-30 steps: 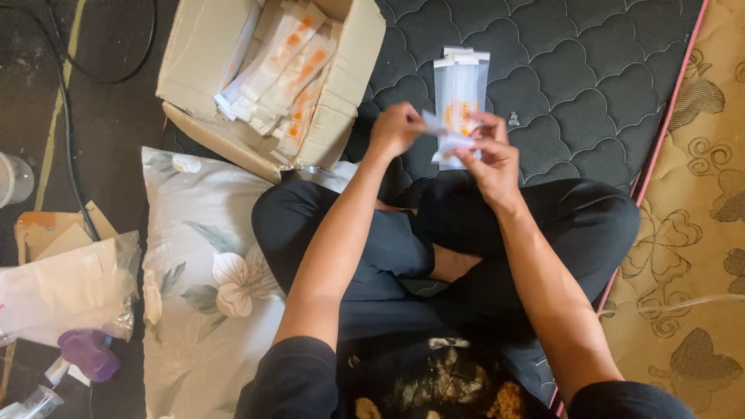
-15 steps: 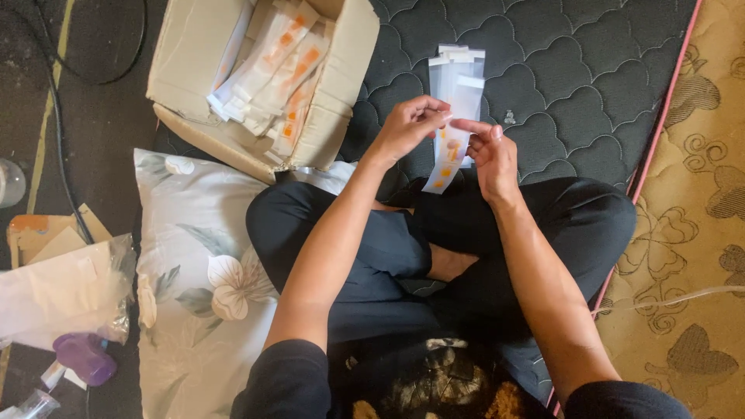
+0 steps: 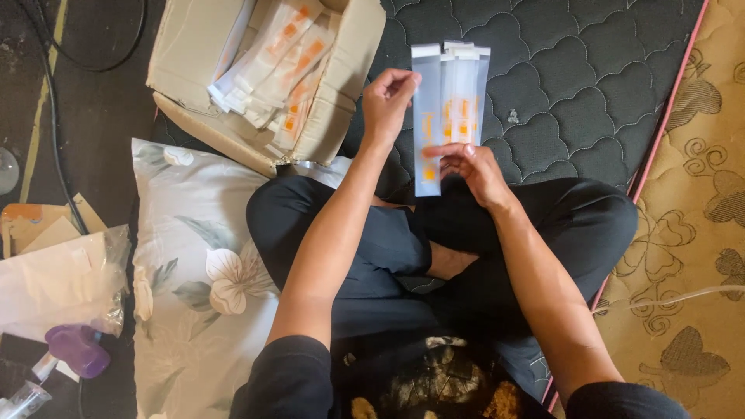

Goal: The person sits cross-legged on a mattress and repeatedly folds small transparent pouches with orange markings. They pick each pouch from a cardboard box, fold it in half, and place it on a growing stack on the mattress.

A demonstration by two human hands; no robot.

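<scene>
I sit cross-legged on a dark quilted mat (image 3: 574, 93). My left hand (image 3: 386, 99) pinches the upper part of a long clear plastic sleeve packet (image 3: 426, 124) with an orange-marked item inside. My right hand (image 3: 470, 171) grips the packet's lower end from the right. Just beyond the held packet, a small stack of similar clear packets (image 3: 464, 93) lies flat on the mat. An open cardboard box (image 3: 194, 77) at the upper left holds several more of these white and orange packets (image 3: 279, 62).
A floral pillow (image 3: 202, 295) lies at my left knee. Loose plastic bags (image 3: 54, 287) and a purple bottle (image 3: 76, 349) sit at the far left. A black cable (image 3: 54, 140) runs over the dark floor. A tan patterned rug (image 3: 698, 233) borders the mat's right side.
The packet, held crumpled and tilted between both hands earlier, is now stretched straight and upright. My left hand rose to its top; the right hand dropped to its bottom.
</scene>
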